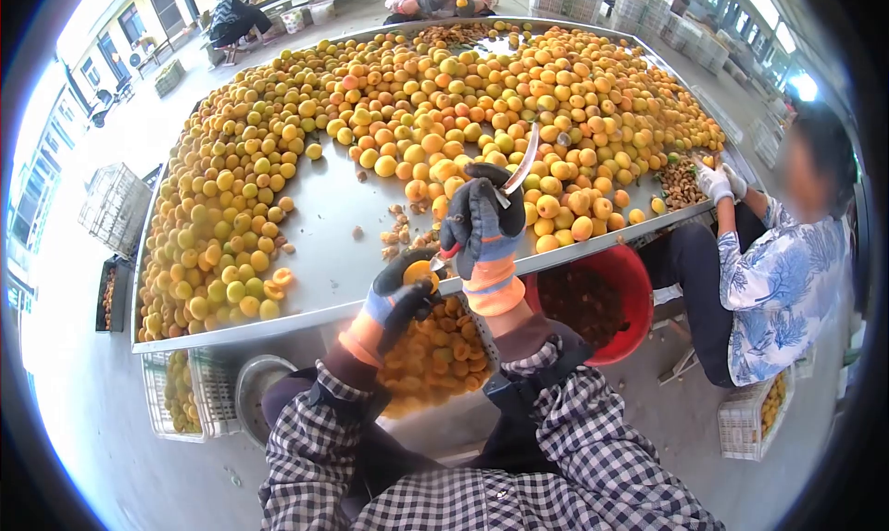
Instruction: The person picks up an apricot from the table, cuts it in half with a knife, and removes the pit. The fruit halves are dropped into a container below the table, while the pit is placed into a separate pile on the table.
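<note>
My left hand (400, 295), in a dark and grey glove, is closed around an orange-yellow apricot (420, 274) above the near edge of the metal table (324, 207). Just to its right, my gloved right hand (482, 221) is closed on a tool with a red part near the fingers and a small metal tip beside the apricot. A curved metal strip (525, 161) sticks up from behind this hand; how it is held is not clear. Below my hands, a crate of apricot pieces (440, 355) stands near my lap. Loose pits (400, 230) lie on the table behind my left hand.
Many whole apricots (389, 96) are heaped over the table. A red bucket (639, 299) with dark contents stands right of my knees. A co-worker in white gloves (715, 181) sits at the right edge; other people sit at the far side. Crates (190, 392) stand at lower left.
</note>
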The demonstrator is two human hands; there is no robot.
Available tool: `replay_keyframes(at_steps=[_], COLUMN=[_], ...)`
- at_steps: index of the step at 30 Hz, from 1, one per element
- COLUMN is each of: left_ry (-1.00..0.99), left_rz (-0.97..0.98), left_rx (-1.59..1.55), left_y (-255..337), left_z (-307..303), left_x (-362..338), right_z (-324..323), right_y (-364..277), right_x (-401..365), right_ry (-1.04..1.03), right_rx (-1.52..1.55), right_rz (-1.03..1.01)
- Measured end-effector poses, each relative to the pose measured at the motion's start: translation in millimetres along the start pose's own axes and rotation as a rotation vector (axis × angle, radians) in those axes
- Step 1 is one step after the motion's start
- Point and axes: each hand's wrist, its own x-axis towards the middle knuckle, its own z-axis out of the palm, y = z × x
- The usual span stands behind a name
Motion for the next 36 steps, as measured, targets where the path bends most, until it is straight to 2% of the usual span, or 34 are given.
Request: replay_keyframes(at_steps=[3, 5, 7, 9, 12, 16, 18, 19, 20, 21, 22, 24, 28, 30, 32, 34, 36], left_ry=[0.034, 0.029, 0.024, 0.044, 0.107, 0.132, 0.122, 0.126, 0.128, 0.127, 0.125, 0.144, 0.129, 0.148, 0.154, 0.154, 0.19], left_rz=[0.016, 0.028, 0.041, 0.194, 0.243, 0.178, 0.249, 0.249, 0.359, 0.467, 0.465, 0.534, 0.517, 0.58, 0.599, 0.618, 0.543], left_rx=[-0.027, -0.027, -0.028, 0.032, 0.152, 0.134, 0.143, 0.143, 0.274, 0.404, 0.402, 0.664, 0.627, 0.684, 0.671, 0.657, 0.604], left_y=[-10.2, -13.1, -22.7, -32.3, -33.4, -28.4, -25.7, -25.4, -25.5, -25.5, -24.6, -16.4, -16.2, -10.9, -12.9, -11.4, -5.9], left_z=[2.9, 1.8, -0.7, 0.5, 5.0, 5.5, 2.8, 0.2, -1.7, -1.6, -0.6, 2.7, 5.6, 8.2, 8.8, 9.9, 10.0], left_x=[1.8, 4.8, 10.8, 17.4, 18.3, 18.1, 17.5, 17.9, 19.0, 19.5, 18.0, 13.2, 9.6, 7.3, 8.9, 10.7, 13.3], right_z=[2.8, 4.0, 5.9, 7.2, 5.1, 3.2, 6.2, 7.2, 2.8, 0.4, -2.0, -0.9, -2.4, -5.8, -18.7, -31.0, -32.2], right_y=[-0.6, -0.5, -5.1, -5.1, -3.6, 11.1, 10.8, 10.2, 11.5, 14.1, 15.7, 15.6, 16.2, 22.0, 32.3, 43.0, 45.5], right_x=[-5.5, -9.1, -13.9, -16.2, -16.0, -14.0, -12.7, -11.8, -8.8, -8.1, -7.6, -7.2, -9.9, -11.7, -8.6, -6.7, -1.1], right_ry=[-0.023, -0.035, -0.064, -0.092, -0.07, -0.037, 0.001, 0.098, 0.138, 0.181, 0.224, 0.28, 0.445, 0.494, 0.704, 0.632, 0.618], right_rx=[-0.09, -0.268, -0.273, -0.311, -0.261, -0.225, -0.175, -0.112, -0.017, 0.007, 0.03, 0.033, 0.018, 0.079, 0.215, 0.207, 0.356], right_rz=[-0.035, -0.044, -0.011, 0.002, 0.004, -0.076, 0.022, 0.075, 0.18, 0.192, 0.2, 0.239, 0.37, 0.418, 0.618, 0.537, 0.451])
